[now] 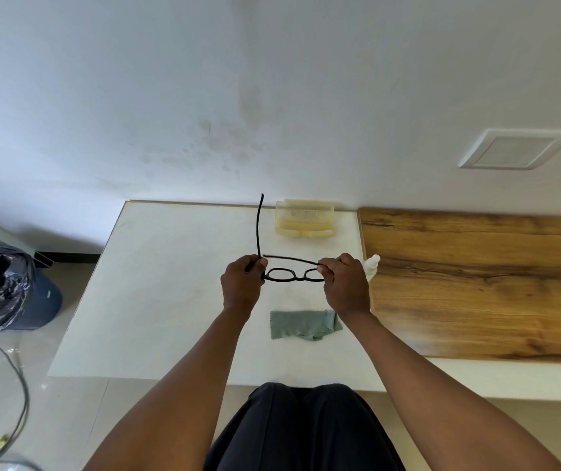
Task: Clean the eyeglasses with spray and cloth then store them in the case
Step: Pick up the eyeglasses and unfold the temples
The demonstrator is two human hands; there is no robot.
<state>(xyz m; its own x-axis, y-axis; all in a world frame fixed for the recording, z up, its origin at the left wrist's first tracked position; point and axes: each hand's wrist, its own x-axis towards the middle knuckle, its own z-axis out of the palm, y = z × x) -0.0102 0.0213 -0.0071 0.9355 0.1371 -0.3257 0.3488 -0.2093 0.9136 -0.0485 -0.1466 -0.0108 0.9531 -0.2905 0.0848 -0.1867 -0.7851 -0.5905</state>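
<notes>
Black-framed eyeglasses (292,275) are held above the white table (170,300) between both hands. My left hand (241,283) grips the frame's left end, where one temple arm sticks straight out toward the wall. My right hand (345,283) pinches the right end, and its temple arm lies folded across behind the lenses. A grey-green cloth (303,324) lies crumpled on the table just below my right wrist. A translucent yellowish case (304,219) stands open at the table's far edge. A small white spray bottle (372,266) peeks out behind my right hand.
A wooden board (476,283) covers the surface to the right of the white table. A bin lined with a dark bag (0,290) stands on the floor at left, with a grey cable (17,379) trailing beside it. The wall rises right behind the table.
</notes>
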